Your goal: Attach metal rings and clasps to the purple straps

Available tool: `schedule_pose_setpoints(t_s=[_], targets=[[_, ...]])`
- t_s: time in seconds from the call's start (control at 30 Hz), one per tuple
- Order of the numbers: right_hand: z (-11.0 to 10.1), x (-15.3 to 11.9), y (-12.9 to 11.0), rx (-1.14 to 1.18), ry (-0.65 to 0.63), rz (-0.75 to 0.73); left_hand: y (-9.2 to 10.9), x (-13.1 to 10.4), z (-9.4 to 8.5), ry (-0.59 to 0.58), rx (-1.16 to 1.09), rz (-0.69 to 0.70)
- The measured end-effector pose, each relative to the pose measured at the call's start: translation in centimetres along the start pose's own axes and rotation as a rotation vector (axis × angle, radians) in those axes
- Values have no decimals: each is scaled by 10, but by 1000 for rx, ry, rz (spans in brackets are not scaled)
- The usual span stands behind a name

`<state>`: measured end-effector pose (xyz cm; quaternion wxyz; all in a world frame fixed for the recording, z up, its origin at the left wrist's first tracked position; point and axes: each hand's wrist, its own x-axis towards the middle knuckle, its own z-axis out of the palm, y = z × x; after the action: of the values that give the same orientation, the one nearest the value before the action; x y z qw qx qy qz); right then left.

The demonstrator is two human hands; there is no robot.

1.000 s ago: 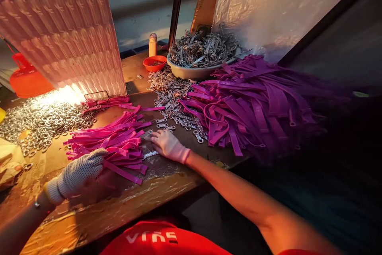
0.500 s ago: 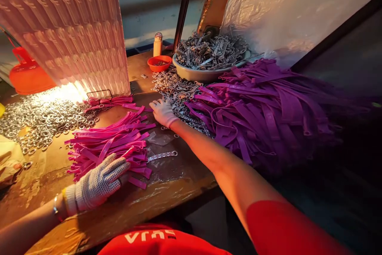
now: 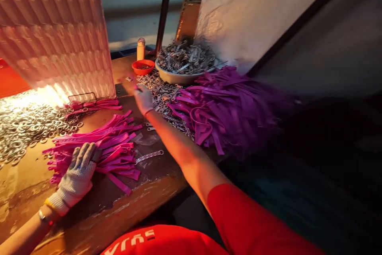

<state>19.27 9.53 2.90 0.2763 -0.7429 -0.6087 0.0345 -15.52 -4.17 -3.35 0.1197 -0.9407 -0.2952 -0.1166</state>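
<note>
My left hand (image 3: 76, 177), in a white dotted knit glove, lies with its fingers stretched out on a pile of pink straps (image 3: 119, 143). Farther forward, my right hand (image 3: 143, 99) is closed, with a bit of a pink strap (image 3: 136, 87) showing at its fingertips, partly blurred. It is beside a heap of small metal links (image 3: 161, 96). A short metal chain (image 3: 149, 156) lies just right of the pink pile. The large heap of purple straps (image 3: 221, 104) spreads to the right of my forearm.
A grey basin (image 3: 176, 78) full of metal chains stands behind the links, near a red bowl (image 3: 143, 67) and a bottle (image 3: 141, 49). Metal rings (image 3: 30, 127) cover the left side. A translucent ribbed panel (image 3: 71, 40) stands behind the pink straps.
The view has swung, so everything appears farther left. My right hand has moved forward toward the red bowl, and my left hand has moved farther onto the pink pile.
</note>
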Motion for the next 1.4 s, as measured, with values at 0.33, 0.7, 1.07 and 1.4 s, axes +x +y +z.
schedule_pose_setpoints(t_s=[0.33, 0.7, 1.07, 1.4], targets=[[49, -98, -65, 68, -374, -857, -11, 12, -4, 58, 39, -45], [-34, -93, 148, -323, 42, 136, -41, 32, 4, -42, 46, 82], [-42, -97, 165, -318, 87, 185, -36, 78, -1, -83, 81, -6], [-13, -113, -25, 219, 265, -582, 3, 32, 16, 264, 175, 83]])
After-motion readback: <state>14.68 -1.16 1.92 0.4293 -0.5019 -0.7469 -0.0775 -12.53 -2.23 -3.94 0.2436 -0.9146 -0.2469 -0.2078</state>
